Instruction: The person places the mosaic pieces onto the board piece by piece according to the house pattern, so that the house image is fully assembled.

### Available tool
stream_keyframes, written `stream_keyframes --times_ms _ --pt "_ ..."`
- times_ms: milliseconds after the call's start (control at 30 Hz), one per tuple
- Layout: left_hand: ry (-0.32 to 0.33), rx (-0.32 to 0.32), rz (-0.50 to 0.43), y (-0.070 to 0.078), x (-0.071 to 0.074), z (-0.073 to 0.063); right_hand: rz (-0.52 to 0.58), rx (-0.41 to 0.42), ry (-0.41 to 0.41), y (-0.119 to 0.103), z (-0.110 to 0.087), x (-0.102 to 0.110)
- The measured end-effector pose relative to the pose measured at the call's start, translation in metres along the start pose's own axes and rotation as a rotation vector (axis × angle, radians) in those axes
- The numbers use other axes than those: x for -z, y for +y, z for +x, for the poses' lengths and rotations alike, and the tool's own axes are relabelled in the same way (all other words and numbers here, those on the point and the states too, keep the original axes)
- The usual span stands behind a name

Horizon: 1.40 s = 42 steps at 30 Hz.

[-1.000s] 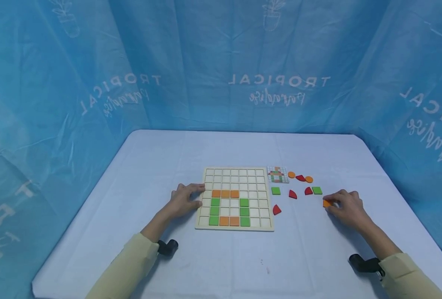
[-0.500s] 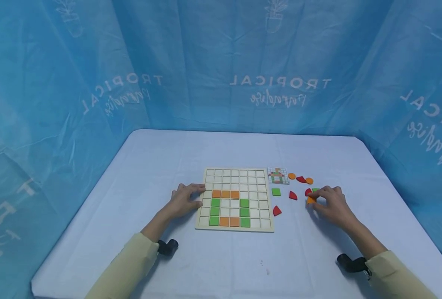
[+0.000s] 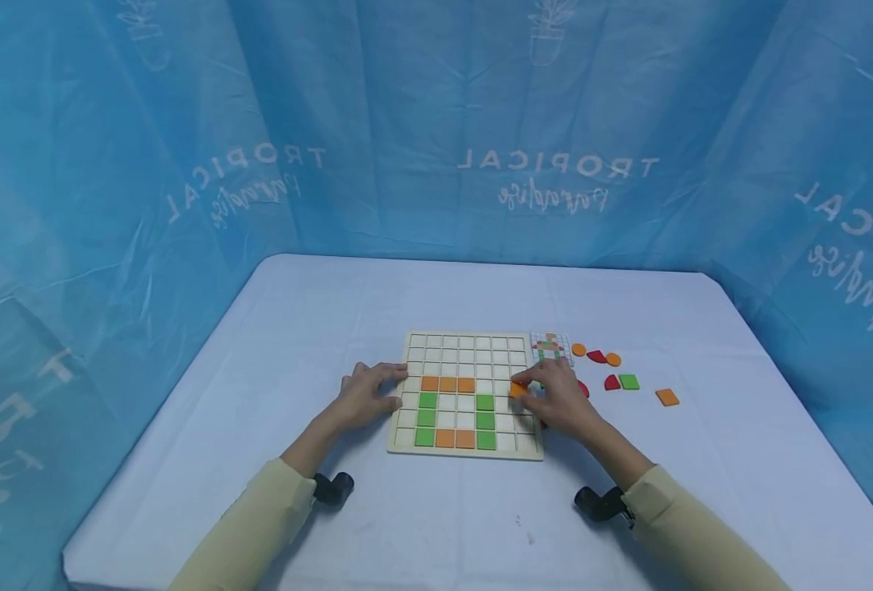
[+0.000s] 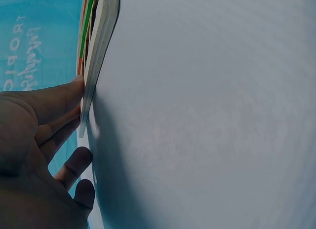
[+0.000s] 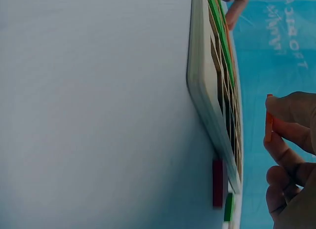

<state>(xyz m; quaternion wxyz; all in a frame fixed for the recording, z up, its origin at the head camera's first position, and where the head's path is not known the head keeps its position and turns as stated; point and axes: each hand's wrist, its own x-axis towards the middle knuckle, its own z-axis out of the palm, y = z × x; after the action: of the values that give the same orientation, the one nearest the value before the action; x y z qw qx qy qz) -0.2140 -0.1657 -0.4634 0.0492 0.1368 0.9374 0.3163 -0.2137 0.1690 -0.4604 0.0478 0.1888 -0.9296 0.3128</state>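
A wooden grid board (image 3: 527, 443) lies on the table with orange and green square tiles set in several of its cells. At its left edge, my left hand (image 3: 363, 397) touches the rim with thumb and fingertips, seen also in the left wrist view. My right hand (image 3: 564, 397) pinches an orange square tile (image 3: 518, 390) between thumb and fingers over the board's right columns. The right wrist view shows this tile (image 5: 269, 118) edge-on, raised above the board. A small pattern card (image 3: 551, 338) lies by the board's upper right corner, its lower part partly covered by the right hand.
Right of the board lie two orange discs (image 3: 579, 350), red quarter-round pieces (image 3: 611, 382), a green square (image 3: 629, 382) and another orange square (image 3: 668, 397). Some pieces are partly hidden by my right hand. Blue curtains surround the white table (image 3: 318, 312).
My right hand has carried the orange tile left, from the loose pieces to over the board. The orange square left behind at right is now uncovered. My left hand stays at the board's edge.
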Motion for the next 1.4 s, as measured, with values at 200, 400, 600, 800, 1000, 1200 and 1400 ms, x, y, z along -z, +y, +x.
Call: stream_keyframes --times_ms 200,400,600,800,1000,1200,1400 --pt "0.002 0.003 -0.010 0.000 0.000 0.000 -0.024 0.041 -0.046 -0.013 0.023 -0.021" --pt "0.000 0.006 -0.021 0.001 0.000 0.000 -0.088 0.050 -0.085 -0.020 0.038 -0.033" --pt "0.001 0.001 -0.006 0.000 0.000 0.001 -0.152 0.020 -0.111 -0.023 0.044 -0.038" --pt "-0.003 0.004 0.000 0.000 -0.001 0.001 -0.167 0.027 -0.140 -0.024 0.045 -0.038" --pt "0.001 0.001 0.002 0.000 0.000 0.000 -0.166 0.031 -0.140 -0.022 0.045 -0.038" --pt "0.000 -0.004 -0.003 0.000 0.001 -0.001 -0.153 0.044 -0.120 -0.022 0.044 -0.037" --pt "-0.003 0.014 -0.023 0.002 0.001 0.000 -0.101 0.028 -0.075 -0.018 0.038 -0.030"
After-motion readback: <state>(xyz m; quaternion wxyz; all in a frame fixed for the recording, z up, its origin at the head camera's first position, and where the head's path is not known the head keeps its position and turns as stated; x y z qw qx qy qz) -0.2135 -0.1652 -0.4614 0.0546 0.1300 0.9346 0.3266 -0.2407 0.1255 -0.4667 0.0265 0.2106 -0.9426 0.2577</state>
